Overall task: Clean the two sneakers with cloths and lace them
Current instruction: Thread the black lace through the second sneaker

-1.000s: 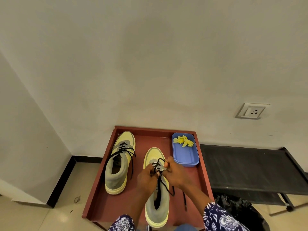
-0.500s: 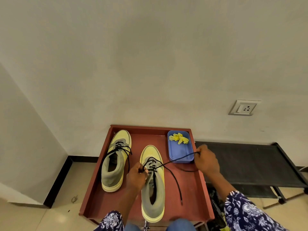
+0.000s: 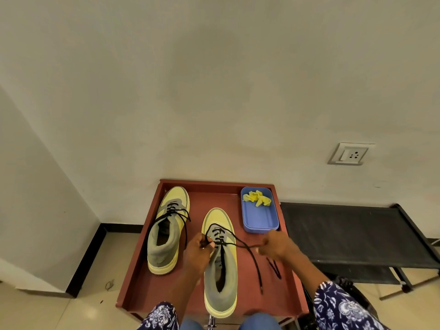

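The left hand (image 3: 198, 250) pinches a black lace (image 3: 240, 245) at the eyelets of the near sneaker (image 3: 220, 265), low in the centre of the frame. The right hand (image 3: 277, 244), lower right of it, pinches the same lace, drawn taut between them; its loose end trails down over the red surface (image 3: 164, 277). This sneaker is pale yellow with a grey collar, partly laced. The matching far sneaker (image 3: 167, 229) stands to its left. A blue tray (image 3: 260, 219) holds a yellow cloth (image 3: 257, 198).

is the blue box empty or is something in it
Not empty: a crumpled yellow cloth lies at the far end of the open blue box; the rest of its floor is bare.
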A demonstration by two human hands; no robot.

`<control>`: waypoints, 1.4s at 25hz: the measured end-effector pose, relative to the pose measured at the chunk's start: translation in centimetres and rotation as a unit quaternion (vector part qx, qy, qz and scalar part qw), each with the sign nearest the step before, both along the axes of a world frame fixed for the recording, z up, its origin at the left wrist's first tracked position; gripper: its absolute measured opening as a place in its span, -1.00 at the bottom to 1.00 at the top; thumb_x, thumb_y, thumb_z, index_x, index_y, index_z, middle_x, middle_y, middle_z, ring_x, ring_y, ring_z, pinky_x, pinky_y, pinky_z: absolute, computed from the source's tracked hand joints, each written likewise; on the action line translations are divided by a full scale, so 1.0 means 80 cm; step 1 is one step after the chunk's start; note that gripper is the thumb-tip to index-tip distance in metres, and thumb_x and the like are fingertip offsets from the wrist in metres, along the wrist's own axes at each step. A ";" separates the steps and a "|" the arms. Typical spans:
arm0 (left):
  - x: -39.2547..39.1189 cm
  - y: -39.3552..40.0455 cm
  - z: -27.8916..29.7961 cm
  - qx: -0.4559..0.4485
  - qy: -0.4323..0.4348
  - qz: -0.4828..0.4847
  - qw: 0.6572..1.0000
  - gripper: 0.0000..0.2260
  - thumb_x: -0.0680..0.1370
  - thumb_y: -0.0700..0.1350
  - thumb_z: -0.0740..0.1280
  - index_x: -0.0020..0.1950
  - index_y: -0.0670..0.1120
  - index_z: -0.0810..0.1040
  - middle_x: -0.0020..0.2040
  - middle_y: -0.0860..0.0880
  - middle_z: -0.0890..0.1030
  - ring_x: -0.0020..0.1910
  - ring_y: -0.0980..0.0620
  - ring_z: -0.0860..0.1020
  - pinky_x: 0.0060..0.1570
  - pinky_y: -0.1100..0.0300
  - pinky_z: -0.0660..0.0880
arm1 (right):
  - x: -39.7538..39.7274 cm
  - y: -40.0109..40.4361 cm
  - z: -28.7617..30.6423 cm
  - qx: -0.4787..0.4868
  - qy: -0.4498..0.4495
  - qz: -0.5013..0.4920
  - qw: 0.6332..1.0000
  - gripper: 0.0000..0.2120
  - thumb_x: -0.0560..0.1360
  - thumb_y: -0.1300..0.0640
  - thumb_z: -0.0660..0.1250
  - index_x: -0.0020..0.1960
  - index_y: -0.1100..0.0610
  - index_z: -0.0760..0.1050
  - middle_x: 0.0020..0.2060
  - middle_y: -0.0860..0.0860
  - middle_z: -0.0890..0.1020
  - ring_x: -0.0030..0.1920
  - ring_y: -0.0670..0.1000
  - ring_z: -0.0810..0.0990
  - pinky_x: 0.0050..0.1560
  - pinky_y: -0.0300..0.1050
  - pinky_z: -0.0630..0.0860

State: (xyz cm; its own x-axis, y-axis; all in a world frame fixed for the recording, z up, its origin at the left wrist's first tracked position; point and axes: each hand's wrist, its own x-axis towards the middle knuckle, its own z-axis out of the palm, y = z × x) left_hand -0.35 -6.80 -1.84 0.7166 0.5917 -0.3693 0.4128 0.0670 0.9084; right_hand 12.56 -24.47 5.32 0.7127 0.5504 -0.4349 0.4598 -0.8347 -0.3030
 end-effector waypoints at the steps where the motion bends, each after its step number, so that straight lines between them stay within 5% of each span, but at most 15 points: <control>1: 0.000 0.001 0.000 -0.005 -0.003 0.000 1.000 -0.80 0.48 -0.21 0.33 -0.28 0.05 0.48 -0.19 -0.04 0.62 -0.08 -0.10 0.58 0.04 -0.15 0.51 | -0.007 0.008 0.002 -0.031 0.003 0.043 0.999 -0.81 0.49 0.07 0.28 0.02 0.16 0.51 -0.05 0.11 0.57 -0.04 0.07 0.55 -0.04 -0.14 0.44; 3: 0.001 0.000 0.004 -0.013 -0.010 0.003 1.000 -0.81 0.49 -0.25 0.32 -0.26 0.01 0.47 -0.16 -0.07 0.62 -0.07 -0.09 0.57 0.06 -0.13 0.50 | -0.018 0.023 -0.007 -0.007 -0.021 0.101 0.995 -0.64 0.51 0.09 0.23 0.28 0.14 0.39 0.16 0.14 0.53 0.16 0.18 0.51 0.14 -0.05 0.47; 9: 0.004 -0.009 0.020 -0.044 -0.030 0.018 0.998 -0.85 0.51 -0.31 0.28 -0.20 -0.10 0.46 -0.16 -0.11 0.61 -0.17 0.02 0.54 -0.19 0.16 0.45 | -0.044 0.067 -0.029 0.086 0.028 0.119 0.989 -0.54 0.55 0.27 0.10 0.44 0.14 0.23 0.39 0.12 0.37 0.37 0.13 0.35 0.34 -0.11 0.27; 16: 0.002 -0.009 0.022 -0.054 -0.022 0.039 0.998 -0.87 0.50 -0.23 0.29 -0.25 -0.11 0.53 -0.32 -0.04 0.54 -0.28 0.04 0.47 -0.24 0.13 0.41 | -0.053 0.073 -0.050 0.155 -0.005 0.011 0.988 -0.77 0.50 0.17 0.24 0.12 0.10 0.56 0.09 0.08 0.61 0.10 0.11 0.55 0.03 -0.13 0.45; 23: 0.000 -0.008 0.018 -0.077 -0.006 0.064 0.995 -0.84 0.50 -0.24 0.30 -0.28 -0.12 0.52 -0.34 -0.07 0.49 -0.30 0.00 0.43 -0.23 0.11 0.44 | -0.035 0.052 -0.056 0.181 -0.011 -0.083 0.980 -0.87 0.46 0.15 0.34 -0.04 0.09 0.64 -0.11 0.06 0.69 -0.07 0.06 0.61 -0.06 -0.11 0.51; 27: 0.000 -0.002 0.015 -0.081 0.016 0.074 0.994 -0.80 0.51 -0.28 0.26 -0.30 -0.10 0.45 -0.44 -0.02 0.41 -0.42 0.06 0.32 -0.40 0.19 0.35 | -0.031 0.046 -0.058 0.170 -0.023 -0.088 0.981 -0.88 0.45 0.14 0.33 -0.08 0.07 0.64 -0.14 0.04 0.69 -0.10 0.06 0.61 -0.09 -0.09 0.53; 32: -0.002 -0.003 -0.002 -0.091 0.060 0.111 0.988 -0.76 0.50 -0.23 0.30 -0.36 -0.10 0.37 -0.43 -0.07 0.39 -0.45 0.01 0.29 -0.29 0.12 0.29 | -0.030 0.046 -0.065 0.121 0.009 -0.074 0.990 -0.85 0.43 0.19 0.31 -0.09 0.09 0.65 -0.11 0.07 0.69 -0.07 0.08 0.61 -0.10 -0.14 0.49; 35: -0.003 -0.002 0.008 0.041 0.091 0.077 0.992 -0.85 0.49 -0.18 0.34 -0.26 -0.10 0.44 -0.30 -0.07 0.50 -0.28 -0.06 0.47 -0.18 0.13 0.34 | -0.030 0.051 -0.062 0.119 0.052 -0.012 0.992 -0.71 0.47 0.22 0.25 0.17 0.12 0.55 0.11 0.07 0.63 0.13 0.09 0.57 0.09 -0.14 0.47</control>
